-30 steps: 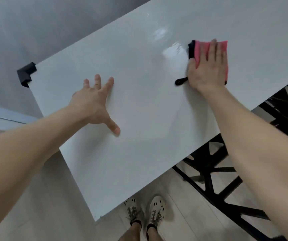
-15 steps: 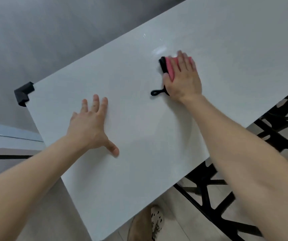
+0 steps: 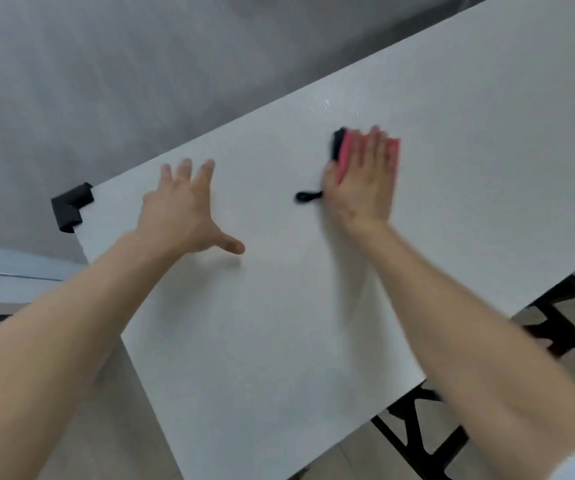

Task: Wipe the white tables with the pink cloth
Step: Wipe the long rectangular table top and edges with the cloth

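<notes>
The right hand (image 3: 360, 181) pressed flat, fingers together, on the pink cloth (image 3: 344, 157) on the flat white table (image 3: 279, 341). At its nine o'clock, the left hand (image 3: 182, 209) lay flat, fingers spread apart.

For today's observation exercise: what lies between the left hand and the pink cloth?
Head view: bare white table and the black loop of the pink cloth, which the right hand presses flat.

Smooth white table (image 3: 279, 341), pink cloth (image 3: 343, 157)
</notes>
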Demonstrator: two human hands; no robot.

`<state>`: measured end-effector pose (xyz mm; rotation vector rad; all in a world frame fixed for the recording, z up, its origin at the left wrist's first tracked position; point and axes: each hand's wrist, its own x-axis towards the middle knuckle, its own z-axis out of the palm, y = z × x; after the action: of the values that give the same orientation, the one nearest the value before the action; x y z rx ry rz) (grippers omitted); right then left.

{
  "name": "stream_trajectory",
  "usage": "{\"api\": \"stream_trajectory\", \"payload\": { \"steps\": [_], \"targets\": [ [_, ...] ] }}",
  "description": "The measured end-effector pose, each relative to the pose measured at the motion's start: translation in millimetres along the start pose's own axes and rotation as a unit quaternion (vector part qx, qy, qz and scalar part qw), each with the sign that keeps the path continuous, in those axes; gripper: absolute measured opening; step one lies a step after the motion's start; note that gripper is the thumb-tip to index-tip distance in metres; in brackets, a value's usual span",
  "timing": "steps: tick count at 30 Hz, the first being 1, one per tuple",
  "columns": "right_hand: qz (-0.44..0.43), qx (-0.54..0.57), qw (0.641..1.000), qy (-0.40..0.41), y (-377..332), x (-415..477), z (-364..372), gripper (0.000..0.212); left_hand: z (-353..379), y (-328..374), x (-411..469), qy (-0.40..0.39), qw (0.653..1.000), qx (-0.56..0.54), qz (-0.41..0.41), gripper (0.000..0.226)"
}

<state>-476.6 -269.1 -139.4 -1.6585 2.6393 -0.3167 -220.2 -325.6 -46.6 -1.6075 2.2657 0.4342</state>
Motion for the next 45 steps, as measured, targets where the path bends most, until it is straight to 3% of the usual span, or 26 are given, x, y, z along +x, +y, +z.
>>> {"api": "stream_trajectory", "payload": {
  "steps": [2, 4, 6, 8, 10, 12, 13, 14, 16, 18, 19, 20, 22, 24, 25, 27, 29, 30, 32, 34, 36, 37, 39, 42, 43, 45],
  "targets": [
    [-0.186, 0.024, 0.982, -0.017, -51.8, -48.2, 8.8, 0.070, -2.5, -5.0, 22.9, -0.040, 0.999, 0.007, -0.034, 0.176],
    [-0.402, 0.017, 0.911, -0.094, -71.9, -78.6, 2.1, 0.068, -4.9, -8.4, 35.5, -0.080, 0.996, 0.023, -0.034, 0.184],
    [-0.495, 0.008, 0.862, -0.111, -45.7, -51.2, -1.9, 0.065, -1.8, -12.4, 37.0, -0.094, 0.995, 0.024, -0.025, 0.189],
    [-0.422, -0.022, 0.900, -0.110, 0.4, 3.0, -0.1, 0.065, 3.3, -17.7, 34.5, -0.092, 0.996, 0.003, -0.019, 0.189],
    [-0.210, -0.033, 0.974, -0.081, 41.1, 51.7, -5.1, 0.069, 7.4, -22.1, 34.1, -0.083, 0.996, -0.011, -0.017, 0.189],
    [-0.013, -0.022, 0.999, -0.040, 26.2, 69.7, -2.7, 0.075, 8.5, -24.4, 36.8, -0.079, 0.997, -0.018, -0.016, 0.190],
    [0.014, -0.018, 0.999, -0.026, -4.8, 65.4, 4.1, 0.076, 9.2, -25.1, 37.6, -0.080, 0.996, -0.022, -0.017, 0.190],
    [-0.024, -0.011, 0.999, -0.029, -41.5, 53.4, 11.5, 0.076, 10.2, -25.8, 37.6, -0.080, 0.996, -0.024, -0.019, 0.191],
    [-0.240, 0.006, 0.968, -0.080, -100.5, 23.5, 17.8, 0.072, 10.9, -26.8, 37.2, -0.081, 0.996, -0.022, -0.020, 0.192],
    [-0.420, -0.011, 0.899, -0.123, -101.3, 26.9, 13.0, 0.068, 11.9, -28.3, 35.6, -0.077, 0.997, -0.018, -0.022, 0.192],
    [-0.440, -0.016, 0.890, -0.114, -81.7, 47.2, 11.7, 0.067, 12.4, -28.7, 35.6, -0.076, 0.997, -0.021, -0.023, 0.192],
    [-0.401, -0.019, 0.910, -0.108, -57.1, 70.5, 11.0, 0.067, 12.6, -28.6, 35.4, -0.078, 0.996, -0.027, -0.024, 0.192],
    [-0.176, -0.020, 0.981, -0.075, -9.1, 110.8, 4.2, 0.075, 12.8, -27.6, 35.9, -0.081, 0.996, -0.034, -0.022, 0.192],
    [0.026, -0.009, 0.999, -0.045, -14.3, 114.0, 5.4, 0.078, 12.9, -27.4, 36.2, -0.079, 0.996, -0.034, -0.027, 0.192],
    [0.040, -0.003, 0.999, -0.026, -43.5, 101.5, 12.4, 0.077, 12.8, -27.6, 36.6, -0.079, 0.996, -0.035, -0.030, 0.192],
    [-0.116, 0.032, 0.992, -0.031, -113.4, 63.6, 24.8, 0.072, 12.5, -27.0, 37.2, -0.082, 0.996, -0.035, -0.031, 0.191],
    [-0.339, 0.053, 0.935, -0.088, -144.5, 36.9, 30.5, 0.069, 12.8, -27.6, 36.6, -0.083, 0.996, -0.031, -0.028, 0.191],
    [-0.400, 0.033, 0.911, -0.100, -136.4, 43.5, 26.9, 0.070, 12.9, -28.2, 36.6, -0.080, 0.996, -0.028, -0.029, 0.191],
    [-0.373, 0.028, 0.925, -0.063, -84.4, 80.9, 26.2, 0.070, 13.2, -28.0, 36.9, -0.083, 0.996, -0.029, -0.033, 0.192],
    [-0.179, 0.028, 0.983, -0.041, -22.4, 121.3, 15.7, 0.072, 14.6, -26.2, 37.6, -0.081, 0.996, -0.034, -0.035, 0.192],
    [0.005, 0.008, 0.999, -0.036, -7.7, 128.1, 7.1, 0.076, 15.0, -24.9, 39.1, -0.077, 0.996, -0.027, -0.039, 0.193],
    [0.025, 0.008, 1.000, -0.013, -29.8, 115.4, 9.8, 0.075, 15.5, -24.7, 39.5, -0.079, 0.996, -0.026, -0.041, 0.193],
    [-0.092, 0.037, 0.995, 0.014, -94.6, 73.9, 25.7, 0.070, 16.0, -24.9, 39.5, -0.079, 0.996, -0.032, -0.041, 0.194],
    [-0.356, 0.047, 0.930, -0.078, -132.9, 31.2, 27.1, 0.067, 15.5, -23.0, 38.6, -0.072, 0.995, -0.050, -0.048, 0.196],
    [-0.390, 0.034, 0.917, -0.081, -118.3, 42.7, 24.0, 0.067, 15.4, -21.5, 37.4, -0.065, 0.994, -0.056, -0.063, 0.196],
    [-0.323, 0.021, 0.943, -0.073, -72.0, 74.9, 20.3, 0.069, 16.3, -19.3, 32.4, -0.053, 0.991, -0.068, -0.105, 0.196]
  ]
}}
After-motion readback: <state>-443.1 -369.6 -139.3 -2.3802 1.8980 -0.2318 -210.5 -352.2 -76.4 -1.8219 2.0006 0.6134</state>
